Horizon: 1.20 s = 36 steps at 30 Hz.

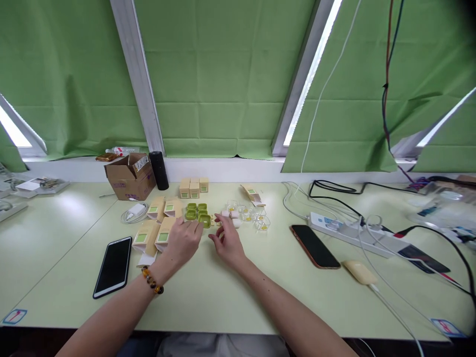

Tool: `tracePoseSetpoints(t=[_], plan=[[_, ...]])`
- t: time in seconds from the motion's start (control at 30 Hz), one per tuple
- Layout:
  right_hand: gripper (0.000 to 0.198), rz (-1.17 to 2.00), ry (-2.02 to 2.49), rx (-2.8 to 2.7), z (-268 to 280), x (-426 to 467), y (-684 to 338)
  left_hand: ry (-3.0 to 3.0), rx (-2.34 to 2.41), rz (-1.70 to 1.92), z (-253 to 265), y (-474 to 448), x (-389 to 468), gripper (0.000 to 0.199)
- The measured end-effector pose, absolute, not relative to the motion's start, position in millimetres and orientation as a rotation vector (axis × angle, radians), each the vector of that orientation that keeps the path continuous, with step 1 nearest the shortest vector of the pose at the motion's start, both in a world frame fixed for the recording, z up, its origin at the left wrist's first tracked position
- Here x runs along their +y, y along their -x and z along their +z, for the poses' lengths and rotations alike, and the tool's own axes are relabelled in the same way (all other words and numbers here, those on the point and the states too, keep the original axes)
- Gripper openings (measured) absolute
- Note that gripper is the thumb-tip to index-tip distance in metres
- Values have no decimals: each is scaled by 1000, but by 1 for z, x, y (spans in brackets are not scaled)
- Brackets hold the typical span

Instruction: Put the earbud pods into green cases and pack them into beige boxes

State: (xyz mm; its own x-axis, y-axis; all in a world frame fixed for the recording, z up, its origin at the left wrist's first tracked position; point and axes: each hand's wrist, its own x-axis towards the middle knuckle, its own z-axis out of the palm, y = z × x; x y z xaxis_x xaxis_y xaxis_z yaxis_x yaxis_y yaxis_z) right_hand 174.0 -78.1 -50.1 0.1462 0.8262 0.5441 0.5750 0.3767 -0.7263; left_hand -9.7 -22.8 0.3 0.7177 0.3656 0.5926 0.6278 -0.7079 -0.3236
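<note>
My left hand (186,239), with a beaded bracelet (152,280) at its wrist, is curled closed. Its fingertips meet the near edge of a small green square container (204,221). Thumb and fingers spread apart on my right hand (227,242), close by on the right, and I see nothing held in it. Several similar green containers (191,214) sit just behind. Beyond my right fingertips lie white roll-shaped pieces (235,223) and several clear little cups (262,222) with yellow marks. Tiny yellowish pieces (213,220) lie between the hands, too small to name.
Beige paper packs (146,237) lie left of my left hand, small boxes (194,189) behind. Phones (113,267) (314,246) flank the hands. A cardboard box (131,178) and black bottle (158,170) stand back left. A power strip (349,234) with cables lies right.
</note>
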Motion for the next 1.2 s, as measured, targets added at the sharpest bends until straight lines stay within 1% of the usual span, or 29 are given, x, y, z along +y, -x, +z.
tracePoseSetpoints(t=[0.07, 0.17, 0.27, 0.37, 0.43, 0.53, 0.7, 0.8, 0.9, 1.07, 1.2], plan=[[58, 302, 1261, -1492, -47, -80, -173, 2352, -639, -759, -1, 7, -29, 31], [45, 313, 1209, -1464, -41, -83, -172, 2299, -517, -821, -2, 6, -35, 30], [38, 351, 1162, -1415, -36, -85, -171, 2259, -445, -920, -1, 6, -38, 22], [39, 431, 1125, -1334, -33, -85, -172, 2260, -421, -1090, 3, 9, -38, 14], [40, 482, 1103, -1291, -33, -84, -173, 2263, -418, -1204, 6, 11, -38, 19], [43, 541, 1080, -1257, -34, -85, -173, 2239, -436, -1307, 6, 14, -35, 31], [52, 613, 1004, -1248, -32, -90, -171, 2270, -437, -1288, -2, 16, -28, 51], [51, 742, 927, -1204, -29, -91, -170, 2355, -409, -1238, -5, 15, -27, 58], [47, 905, 853, -1138, -30, -87, -169, 2424, -424, -1206, -5, 14, -28, 61], [61, 1220, 841, -994, -37, -78, -169, 2493, -453, -1222, -6, 12, -29, 60], [68, 1313, 874, -949, -37, -76, -169, 2576, -492, -1194, -3, 9, -31, 61]])
